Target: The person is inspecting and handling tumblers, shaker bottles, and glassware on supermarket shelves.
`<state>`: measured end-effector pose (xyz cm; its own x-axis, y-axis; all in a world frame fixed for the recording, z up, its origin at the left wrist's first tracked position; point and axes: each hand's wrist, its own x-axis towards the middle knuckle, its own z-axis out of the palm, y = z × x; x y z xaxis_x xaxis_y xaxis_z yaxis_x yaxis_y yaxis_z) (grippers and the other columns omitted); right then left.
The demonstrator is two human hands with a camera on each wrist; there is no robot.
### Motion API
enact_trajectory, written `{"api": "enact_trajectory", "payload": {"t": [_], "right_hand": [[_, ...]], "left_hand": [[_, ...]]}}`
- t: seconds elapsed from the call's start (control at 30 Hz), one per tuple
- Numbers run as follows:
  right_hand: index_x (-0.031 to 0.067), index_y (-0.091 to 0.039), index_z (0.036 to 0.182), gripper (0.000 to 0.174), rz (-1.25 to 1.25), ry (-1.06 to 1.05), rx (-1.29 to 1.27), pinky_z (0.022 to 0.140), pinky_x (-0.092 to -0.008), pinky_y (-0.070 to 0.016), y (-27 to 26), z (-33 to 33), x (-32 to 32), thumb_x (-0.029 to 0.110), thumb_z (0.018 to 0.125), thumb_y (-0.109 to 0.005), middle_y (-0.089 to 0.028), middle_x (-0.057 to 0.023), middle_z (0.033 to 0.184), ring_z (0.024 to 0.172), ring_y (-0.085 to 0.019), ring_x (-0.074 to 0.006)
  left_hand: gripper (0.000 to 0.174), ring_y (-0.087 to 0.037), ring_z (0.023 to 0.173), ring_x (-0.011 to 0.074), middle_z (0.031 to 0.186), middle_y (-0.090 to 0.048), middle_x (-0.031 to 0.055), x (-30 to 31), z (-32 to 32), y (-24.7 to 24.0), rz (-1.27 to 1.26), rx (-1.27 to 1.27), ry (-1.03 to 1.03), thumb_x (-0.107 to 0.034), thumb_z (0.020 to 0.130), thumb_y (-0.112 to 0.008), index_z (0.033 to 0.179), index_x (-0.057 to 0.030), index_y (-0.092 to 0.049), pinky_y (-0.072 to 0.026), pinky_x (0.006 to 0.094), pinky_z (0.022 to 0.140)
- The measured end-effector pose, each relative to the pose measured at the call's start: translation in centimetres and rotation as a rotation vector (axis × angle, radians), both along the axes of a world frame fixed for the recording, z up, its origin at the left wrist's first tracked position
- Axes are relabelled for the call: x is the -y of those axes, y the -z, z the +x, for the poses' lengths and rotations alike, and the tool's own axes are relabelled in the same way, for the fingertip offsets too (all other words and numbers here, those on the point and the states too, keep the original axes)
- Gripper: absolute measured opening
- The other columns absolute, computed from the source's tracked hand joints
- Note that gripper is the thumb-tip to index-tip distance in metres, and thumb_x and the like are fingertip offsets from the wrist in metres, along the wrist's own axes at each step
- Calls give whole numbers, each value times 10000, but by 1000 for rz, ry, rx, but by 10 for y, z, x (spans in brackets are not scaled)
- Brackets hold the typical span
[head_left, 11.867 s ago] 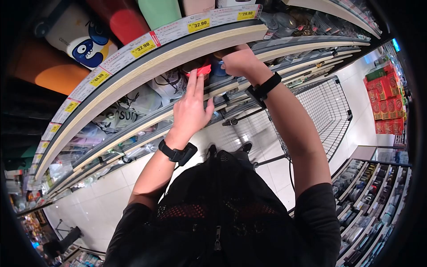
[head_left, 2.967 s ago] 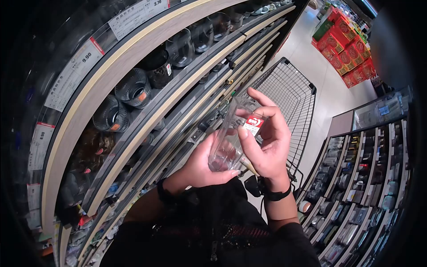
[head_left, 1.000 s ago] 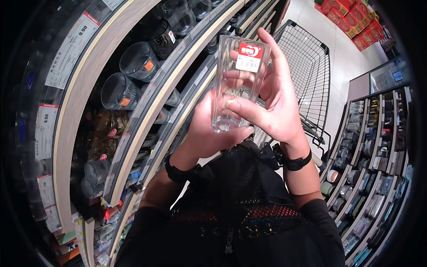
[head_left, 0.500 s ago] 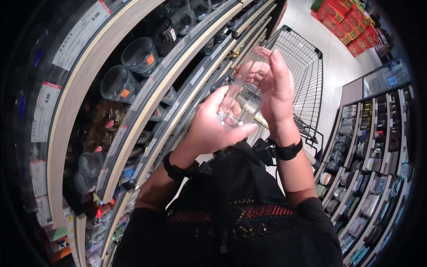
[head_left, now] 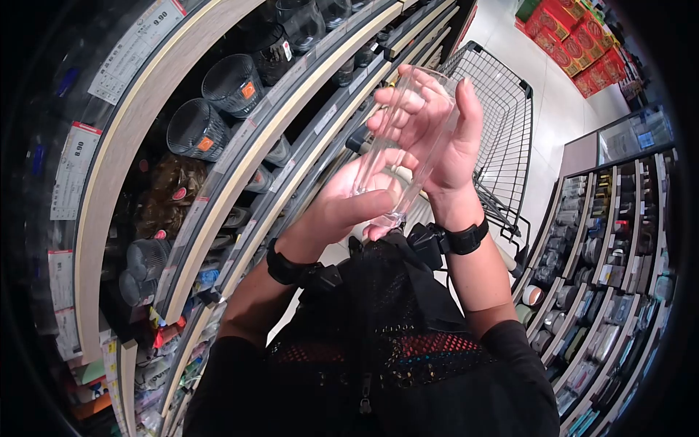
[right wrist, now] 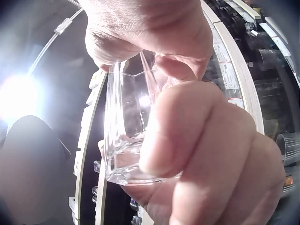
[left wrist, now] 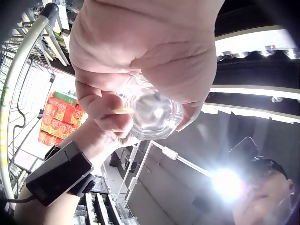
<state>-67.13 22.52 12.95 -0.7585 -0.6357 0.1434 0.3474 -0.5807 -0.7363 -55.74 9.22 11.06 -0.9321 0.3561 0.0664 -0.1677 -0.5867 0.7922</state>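
A tall clear drinking glass (head_left: pixel 413 149) with faceted sides is held tilted in front of the chest, between both hands. My left hand (head_left: pixel 348 200) grips its lower end, thumb laid across the side near the base. Higher up, my right hand (head_left: pixel 445 138) cups the glass, its fingers curled behind it and its thumb raised beside the rim. Looking from below, the left wrist view shows the thick base of the glass (left wrist: pixel 152 115) inside the left hand's fingers. In the right wrist view, the glass (right wrist: pixel 123 108) stands between the right palm and the left hand's large, near fingers.
To the left, curved shelves carry ribbed tumblers (head_left: pixel 233 84) with orange stickers, brown wrapped items (head_left: pixel 175 193) and price labels (head_left: pixel 76 167). A wire shopping cart (head_left: pixel 530 91) stands just beyond the right hand. Stacked red boxes (head_left: pixel 575 44) and more stocked shelves (head_left: pixel 604 255) are at the right.
Both hands brought the glass from beside the shelf and turned it. Its red and white label faced the head camera a second ago and is now out of sight. The right thumb lifted off the front.
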Motion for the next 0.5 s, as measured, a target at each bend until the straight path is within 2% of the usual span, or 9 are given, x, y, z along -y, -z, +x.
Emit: {"api": "enact_trajectory", "payload": {"t": [0.07,0.13,0.17,0.2,0.33,0.4,0.43,0.47,0.5], "right_hand": [[8,-447,1357,677,-72,-22,13,716,-365,-609,2,-1,-4,582,1002,-402,-664,-216,1167,910,-713,-263],[-13,-482,1317,618,13,150,-94,749,-354,-595,-1,-1,-7,519,1006,-451,-648,-219,1206,943,-706,-261],[-34,-509,1279,562,15,152,-160,805,-345,-576,1,-4,-10,460,1014,-470,-641,-228,1217,954,-701,-255],[-47,-491,1325,620,51,189,-207,840,-342,-561,-2,-1,-13,475,994,-521,-643,-225,1206,944,-695,-241],[-90,-421,1423,906,57,167,-256,836,-327,-585,-17,24,-21,523,850,-762,-621,-223,1239,1020,-666,-228],[-102,-455,1403,912,105,214,-427,865,-339,-577,-9,32,-25,523,827,-785,-621,-219,1246,1035,-669,-238],[-105,-483,1382,906,146,274,-578,875,-347,-572,-5,29,-28,520,809,-802,-619,-220,1258,1034,-673,-241],[-108,-512,1360,900,186,333,-729,885,-355,-567,-3,27,-31,517,790,-818,-617,-221,1270,1034,-677,-244],[-111,-570,1304,871,102,401,-698,893,-372,-560,-2,32,-27,504,752,-845,-643,-226,1233,1016,-693,-268]], "left_hand": [[743,-573,591,75,788,-610,39,-1,0,0,-95,44,-26,-333,859,-741,1386,36,-369,-468,221,552],[717,-556,681,38,850,-595,8,-4,0,4,-227,-4,-95,-237,843,-754,1407,1,-380,-458,202,607],[755,-554,783,30,954,-608,3,-3,1,0,-278,36,-87,-140,796,-795,1419,-20,-386,-466,207,676],[755,-554,783,30,954,-608,3,-5,1,5,-273,27,-80,-140,796,-795,1419,-20,-386,-466,207,676],[882,-624,916,121,1084,-628,37,-11,0,15,-529,-185,-256,-101,705,-857,1440,-13,-377,-519,280,810],[927,-646,956,174,1137,-619,65,-7,-7,14,-865,-681,-449,-121,685,-871,1456,-9,-367,-533,316,848],[935,-645,1041,217,1225,-607,89,-10,-8,25,-881,-674,-458,-147,669,-877,1457,-29,-388,-533,343,884],[935,-645,1041,217,1225,-607,89,-10,-6,26,-883,-671,-461,-147,669,-877,1457,-29,-388,-533,343,884],[902,-641,1074,243,1254,-601,102,-9,-4,26,-792,-542,-409,-165,667,-874,1439,-43,-423,-534,359,889]]}}
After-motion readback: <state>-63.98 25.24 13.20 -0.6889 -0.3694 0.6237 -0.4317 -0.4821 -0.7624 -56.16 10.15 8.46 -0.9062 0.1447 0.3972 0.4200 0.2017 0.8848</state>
